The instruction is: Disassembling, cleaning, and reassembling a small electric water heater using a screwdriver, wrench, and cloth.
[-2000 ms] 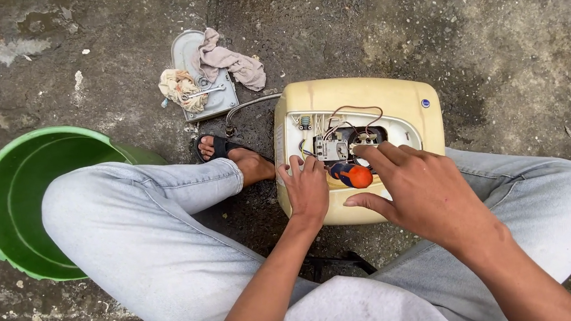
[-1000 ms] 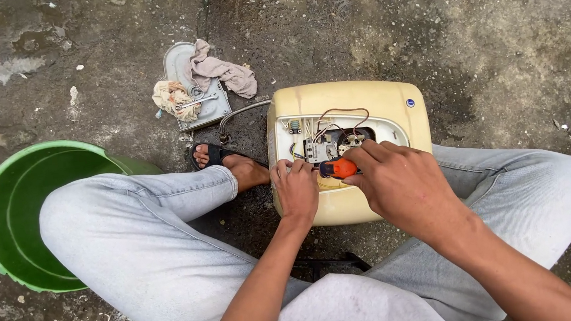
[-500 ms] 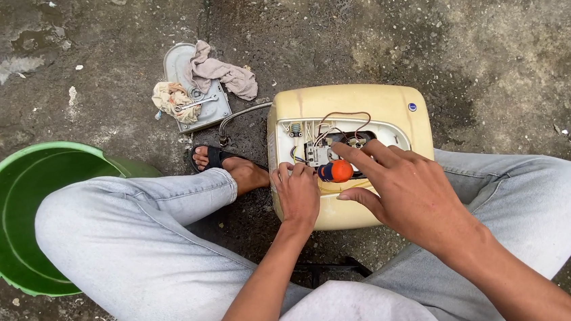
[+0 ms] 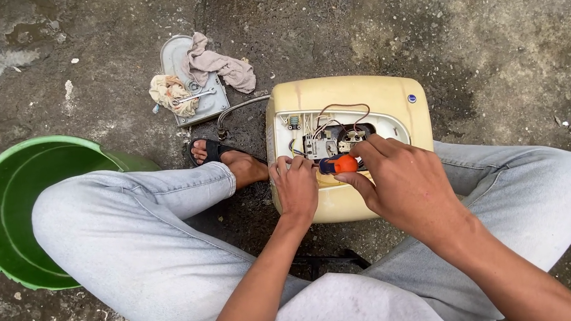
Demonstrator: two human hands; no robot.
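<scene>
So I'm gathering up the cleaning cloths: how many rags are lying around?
2. A pinkish-grey rag is draped over the top of the grey cover plate on the ground; a cream rag sits bunched on its left edge. Others may be hidden behind the legs.

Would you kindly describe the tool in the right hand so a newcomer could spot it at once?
Start at the cream-yellow plastic appliance casing lying open on the concrete between the knees. At its exposed wiring bay, the right hand pinches a short screwdriver with an orange and dark handle. It is the only bright orange item there, beside the left hand.
</scene>
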